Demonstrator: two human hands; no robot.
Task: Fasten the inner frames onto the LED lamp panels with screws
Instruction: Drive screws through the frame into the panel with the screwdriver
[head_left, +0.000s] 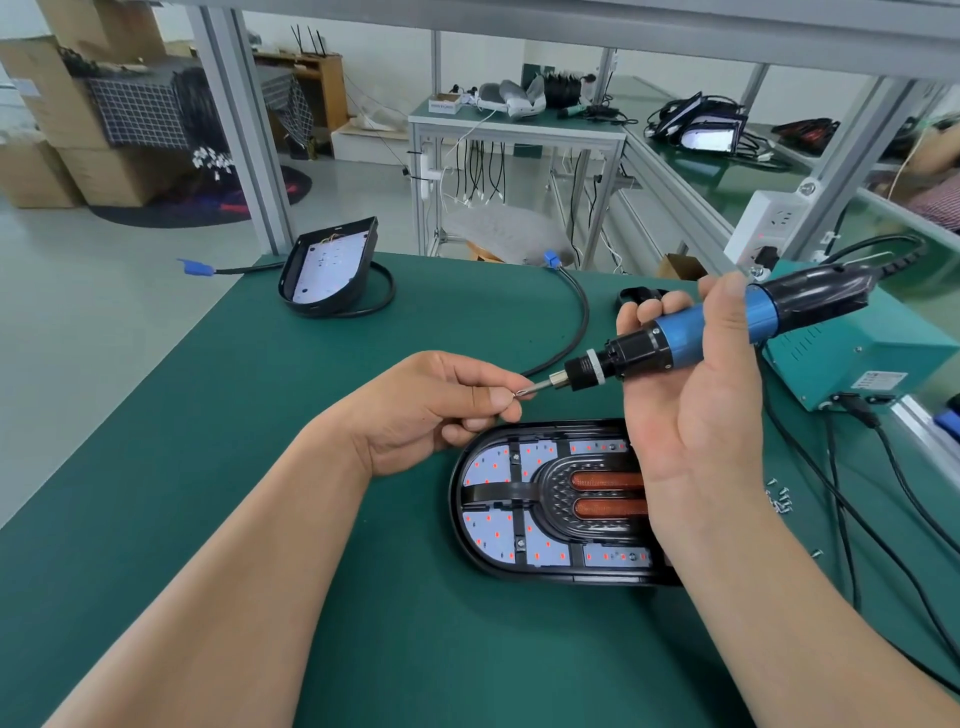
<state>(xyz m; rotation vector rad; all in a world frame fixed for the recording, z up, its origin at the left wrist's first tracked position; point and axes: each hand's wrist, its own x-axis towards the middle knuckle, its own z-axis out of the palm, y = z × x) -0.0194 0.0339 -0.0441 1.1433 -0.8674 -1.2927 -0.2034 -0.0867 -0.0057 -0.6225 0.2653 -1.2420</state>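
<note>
Bare forearms (234, 545) — left grip (431, 410), right grip (696, 415) bare.

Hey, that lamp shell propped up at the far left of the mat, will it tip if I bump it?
Probably. The lamp shell stands tilted on one edge, so a bump would likely drop it flat. Its black cable looks stiff and trails off sideways, so it may tug the shell around.
</note>
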